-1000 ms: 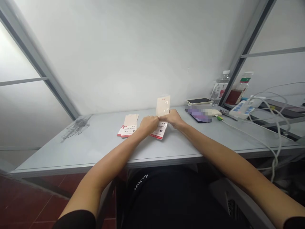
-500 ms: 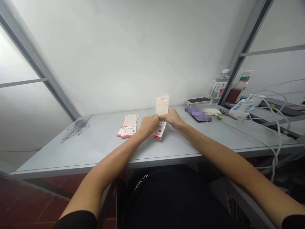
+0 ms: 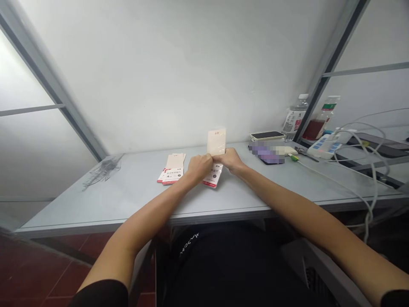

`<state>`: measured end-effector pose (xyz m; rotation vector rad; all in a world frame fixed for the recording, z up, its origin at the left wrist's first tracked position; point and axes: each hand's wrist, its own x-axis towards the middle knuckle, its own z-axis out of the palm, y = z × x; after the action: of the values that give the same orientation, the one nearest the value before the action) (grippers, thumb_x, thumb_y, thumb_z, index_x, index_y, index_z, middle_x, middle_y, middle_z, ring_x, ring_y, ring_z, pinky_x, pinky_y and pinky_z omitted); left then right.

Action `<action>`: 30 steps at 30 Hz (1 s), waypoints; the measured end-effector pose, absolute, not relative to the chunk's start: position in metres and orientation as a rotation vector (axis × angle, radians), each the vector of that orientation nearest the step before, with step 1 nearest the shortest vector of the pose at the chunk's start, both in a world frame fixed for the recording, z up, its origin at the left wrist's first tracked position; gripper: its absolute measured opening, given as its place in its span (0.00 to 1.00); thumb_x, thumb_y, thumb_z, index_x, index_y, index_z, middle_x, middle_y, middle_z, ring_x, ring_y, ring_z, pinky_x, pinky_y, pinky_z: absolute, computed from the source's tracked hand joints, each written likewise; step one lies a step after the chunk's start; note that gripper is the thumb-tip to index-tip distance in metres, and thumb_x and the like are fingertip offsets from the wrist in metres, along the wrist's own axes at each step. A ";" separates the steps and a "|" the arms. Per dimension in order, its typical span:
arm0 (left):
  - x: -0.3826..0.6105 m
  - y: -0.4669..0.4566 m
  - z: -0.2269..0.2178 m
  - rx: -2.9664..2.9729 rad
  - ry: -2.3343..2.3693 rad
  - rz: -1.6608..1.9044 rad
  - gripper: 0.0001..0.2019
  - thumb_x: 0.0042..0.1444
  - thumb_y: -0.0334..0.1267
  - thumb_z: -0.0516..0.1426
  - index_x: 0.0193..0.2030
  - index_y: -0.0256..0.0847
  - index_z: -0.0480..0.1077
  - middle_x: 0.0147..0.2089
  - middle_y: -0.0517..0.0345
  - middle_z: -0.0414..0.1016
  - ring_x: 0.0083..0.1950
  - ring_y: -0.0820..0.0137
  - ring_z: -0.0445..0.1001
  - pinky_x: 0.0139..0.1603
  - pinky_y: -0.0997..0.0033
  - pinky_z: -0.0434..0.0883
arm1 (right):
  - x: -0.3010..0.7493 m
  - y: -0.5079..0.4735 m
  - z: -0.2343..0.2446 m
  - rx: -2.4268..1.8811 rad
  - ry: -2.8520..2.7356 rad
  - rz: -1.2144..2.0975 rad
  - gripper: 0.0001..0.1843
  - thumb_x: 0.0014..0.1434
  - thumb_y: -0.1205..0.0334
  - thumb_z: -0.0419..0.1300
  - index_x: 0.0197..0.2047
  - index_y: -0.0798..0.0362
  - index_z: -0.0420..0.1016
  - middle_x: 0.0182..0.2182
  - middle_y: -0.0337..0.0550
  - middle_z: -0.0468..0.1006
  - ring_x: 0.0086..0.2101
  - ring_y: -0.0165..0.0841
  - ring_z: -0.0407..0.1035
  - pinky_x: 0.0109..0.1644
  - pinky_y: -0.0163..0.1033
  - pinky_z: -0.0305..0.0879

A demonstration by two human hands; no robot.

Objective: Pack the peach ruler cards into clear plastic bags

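Both hands meet at the middle of the desk, gripping a cream paper packet with a red-edged lower end (image 3: 213, 178). My left hand (image 3: 200, 167) holds its left side, and my right hand (image 3: 228, 160) pinches its right side. A plain cream upper flap or sheet (image 3: 216, 142) stands upright above my fingers. The fingers hide the packet's middle. To the left of my left hand, a small stack of similar cream-and-red packets (image 3: 171, 170) lies flat on the pale grey desk (image 3: 96, 204), apart from my hand.
Right of my hands lie a black phone (image 3: 267, 135), a pixelated purple device (image 3: 270, 154), scissors (image 3: 305, 154), a water bottle (image 3: 295, 114), a bottle of reddish liquid (image 3: 321, 119), a power strip (image 3: 322, 147) and white cables. Crumpled clear plastic (image 3: 104, 169) lies at the desk's left.
The upper flap of the packet now stands straighter than it did a second ago. My hands remain on the packet, with only a slight shift of the fingers.
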<state>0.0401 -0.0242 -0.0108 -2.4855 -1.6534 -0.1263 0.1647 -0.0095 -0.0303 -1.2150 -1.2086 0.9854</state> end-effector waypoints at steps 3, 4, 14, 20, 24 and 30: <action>0.038 -0.021 -0.008 -2.405 -1.650 -0.253 0.14 0.60 0.33 0.40 0.42 0.34 0.65 0.36 0.45 0.74 0.40 0.60 0.74 0.37 0.65 0.66 | 0.164 -0.011 -0.026 -1.180 -1.188 0.965 0.14 0.33 0.68 0.66 0.29 0.61 0.76 0.31 0.48 0.79 0.35 0.41 0.73 0.33 0.37 0.68; 0.036 -0.020 -0.007 -2.387 -1.650 -0.309 0.14 0.61 0.35 0.40 0.43 0.35 0.64 0.36 0.46 0.74 0.39 0.60 0.74 0.36 0.65 0.66 | 0.164 -0.011 -0.025 -1.159 -1.189 0.968 0.15 0.34 0.68 0.66 0.30 0.61 0.76 0.32 0.48 0.80 0.35 0.41 0.73 0.34 0.37 0.69; 0.001 0.001 -0.005 -2.598 -1.698 -1.226 0.16 0.54 0.34 0.50 0.50 0.48 0.56 0.43 0.58 0.72 0.32 0.71 0.72 0.35 0.70 0.68 | 0.176 -0.009 -0.022 -0.890 -1.307 1.235 0.17 0.41 0.61 0.69 0.36 0.57 0.77 0.38 0.49 0.79 0.39 0.42 0.73 0.45 0.45 0.69; 0.003 0.002 -0.001 -2.994 -1.758 -1.767 0.08 0.52 0.39 0.52 0.39 0.41 0.64 0.47 0.54 0.68 0.35 0.73 0.73 0.32 0.72 0.71 | 0.180 -0.009 -0.018 -0.804 -1.351 1.228 0.21 0.44 0.54 0.67 0.40 0.58 0.75 0.39 0.51 0.79 0.38 0.41 0.74 0.43 0.46 0.69; 0.005 0.001 0.001 -3.158 -1.656 -2.025 0.14 0.52 0.47 0.53 0.35 0.37 0.67 0.42 0.52 0.71 0.40 0.69 0.72 0.35 0.70 0.72 | 0.181 -0.007 -0.020 -0.815 -1.384 1.185 0.24 0.45 0.50 0.66 0.41 0.58 0.74 0.40 0.51 0.78 0.38 0.40 0.73 0.41 0.43 0.69; 0.004 0.005 -0.001 -3.079 -1.578 -2.247 0.16 0.45 0.48 0.60 0.27 0.35 0.68 0.43 0.51 0.72 0.40 0.69 0.72 0.40 0.66 0.71 | 0.182 -0.004 -0.020 -0.874 -1.427 1.171 0.22 0.45 0.51 0.66 0.40 0.57 0.74 0.37 0.48 0.79 0.34 0.36 0.74 0.36 0.39 0.70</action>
<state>0.0043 0.0053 -0.0012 -3.0787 -1.5780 -2.2466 0.1821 -0.0036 -0.0201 -0.8737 -1.4273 1.1713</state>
